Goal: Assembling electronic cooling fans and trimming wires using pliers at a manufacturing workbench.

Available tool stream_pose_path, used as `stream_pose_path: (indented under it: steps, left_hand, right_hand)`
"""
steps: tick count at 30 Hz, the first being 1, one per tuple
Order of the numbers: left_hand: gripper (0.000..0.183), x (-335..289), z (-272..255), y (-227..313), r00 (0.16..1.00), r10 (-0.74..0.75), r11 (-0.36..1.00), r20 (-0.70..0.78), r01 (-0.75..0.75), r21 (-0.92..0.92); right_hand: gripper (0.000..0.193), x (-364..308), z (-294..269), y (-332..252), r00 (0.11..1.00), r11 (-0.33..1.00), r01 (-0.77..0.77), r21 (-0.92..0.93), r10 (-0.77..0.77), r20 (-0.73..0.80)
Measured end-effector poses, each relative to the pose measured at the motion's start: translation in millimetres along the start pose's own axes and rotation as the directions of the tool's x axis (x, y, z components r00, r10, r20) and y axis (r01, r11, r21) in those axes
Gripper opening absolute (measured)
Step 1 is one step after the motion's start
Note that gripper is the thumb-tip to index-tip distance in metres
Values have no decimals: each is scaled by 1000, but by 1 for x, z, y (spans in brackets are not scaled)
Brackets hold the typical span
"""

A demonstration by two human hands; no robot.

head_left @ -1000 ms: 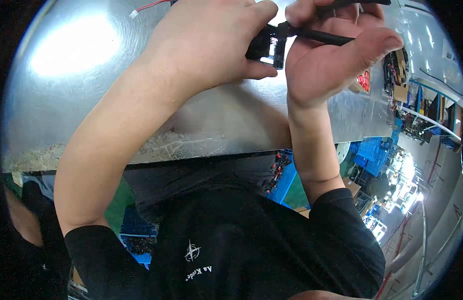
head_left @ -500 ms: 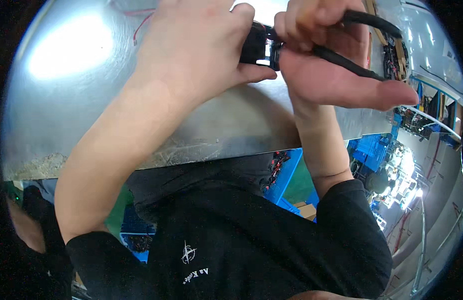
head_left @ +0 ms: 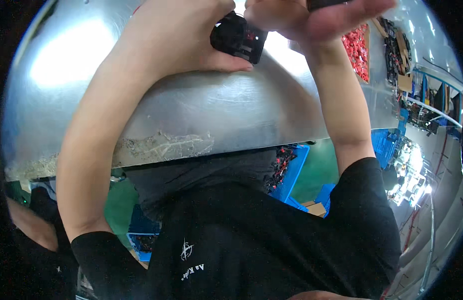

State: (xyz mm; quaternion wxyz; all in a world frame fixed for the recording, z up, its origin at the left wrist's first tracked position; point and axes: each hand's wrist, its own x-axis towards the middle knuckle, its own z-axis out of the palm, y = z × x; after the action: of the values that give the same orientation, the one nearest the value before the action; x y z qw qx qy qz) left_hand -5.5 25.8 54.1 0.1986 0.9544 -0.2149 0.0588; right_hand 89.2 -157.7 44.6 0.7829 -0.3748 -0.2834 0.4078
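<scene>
My left hand (head_left: 191,42) is closed around a black plastic housing (head_left: 239,37), its thumb stretched along the near side. A clear or shiny edge and a bit of red show on the housing's right end. Just to the right, at the upper edge of the view, my right hand (head_left: 296,17) is smeared by motion and partly cut off. A dark piece of a black-handled tool (head_left: 324,4) shows in it; the rest of the tool is hidden or out of view. The two hands are apart, above the metal table (head_left: 231,110).
A cardboard tray of small red parts (head_left: 359,52) lies at the right, with black parts (head_left: 391,50) beyond it. The table's near edge has worn tape (head_left: 166,147). Below stand blue crates (head_left: 294,170) holding parts. Another person's arm (head_left: 34,225) shows at lower left.
My right hand has drawn up and away from the housing, taking the black-handled tool mostly out of view. My left hand has shifted slightly left with the housing. The red tray is now uncovered.
</scene>
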Motion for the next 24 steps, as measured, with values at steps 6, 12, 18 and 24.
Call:
stream_pose_path:
  steps: [6, 12, 18, 24]
  left_hand:
    - [61, -2, 32, -16, 948, 165, 983, -271, -182, -38]
    - [65, 2, 31, -5, 964, 53, 998, -260, -56, -4]
    - [64, -1, 34, -4, 962, 46, 999, -270, -48, 2]
    - [64, 2, 38, -5, 956, 70, 997, -285, -78, -16]
  right_hand:
    - [108, 11, -10, -3, 976, 987, -123, 102, 102, 194]
    - [102, -33, -1, -7, 874, 847, 325, -421, -439, -209]
    - [104, -32, 55, 13, 763, 766, 182, -617, -506, -403]
    - [107, -22, 40, 20, 770, 771, 170, -613, -492, -405]
